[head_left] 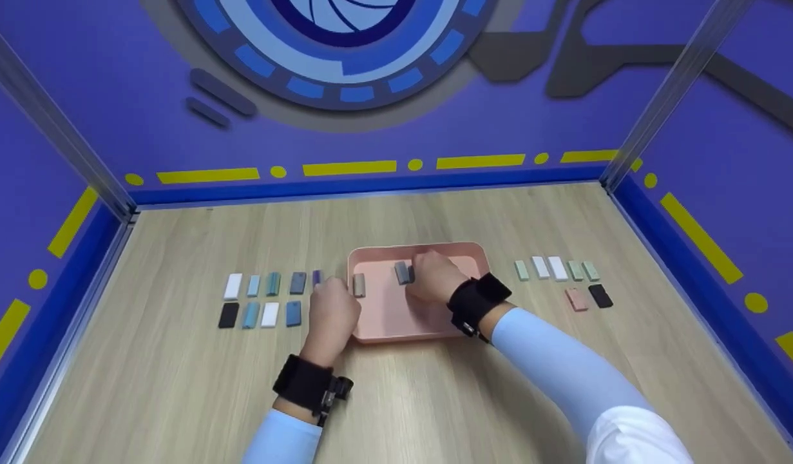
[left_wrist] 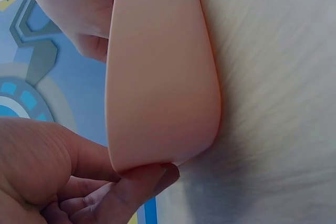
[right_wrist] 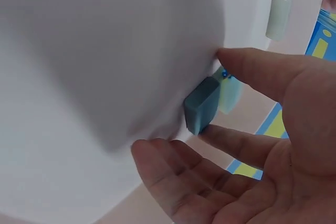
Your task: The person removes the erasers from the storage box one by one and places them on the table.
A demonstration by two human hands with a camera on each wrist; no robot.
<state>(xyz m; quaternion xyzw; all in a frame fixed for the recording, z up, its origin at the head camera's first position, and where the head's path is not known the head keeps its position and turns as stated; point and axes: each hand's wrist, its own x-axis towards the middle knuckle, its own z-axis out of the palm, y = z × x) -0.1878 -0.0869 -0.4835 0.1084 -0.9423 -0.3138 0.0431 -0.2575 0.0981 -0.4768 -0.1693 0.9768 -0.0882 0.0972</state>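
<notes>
My left hand (head_left: 334, 314) grips the left wall of a pink tray (head_left: 409, 337). In the left wrist view its thumb and fingers pinch the tray's corner (left_wrist: 157, 108). Inside the tray, my right hand (head_left: 435, 277) reaches down around a small dark blue-grey block (right_wrist: 202, 105). In the right wrist view the index fingertip meets one end of this block, while the thumb stands a little apart from the other end. The remaining fingers are loosely extended. Beside that block lies a grey block (head_left: 402, 272), and a beige block (head_left: 359, 285) lies by the tray's left wall.
Left of the tray, small blocks lie in two rows, among them a white block (head_left: 233, 287), a black block (head_left: 228, 315) and a blue block (head_left: 294, 313). To the right lie several pale blocks, a pink block (head_left: 576, 299) and a black block (head_left: 600, 296). Purple walls enclose the wooden table (head_left: 177, 386).
</notes>
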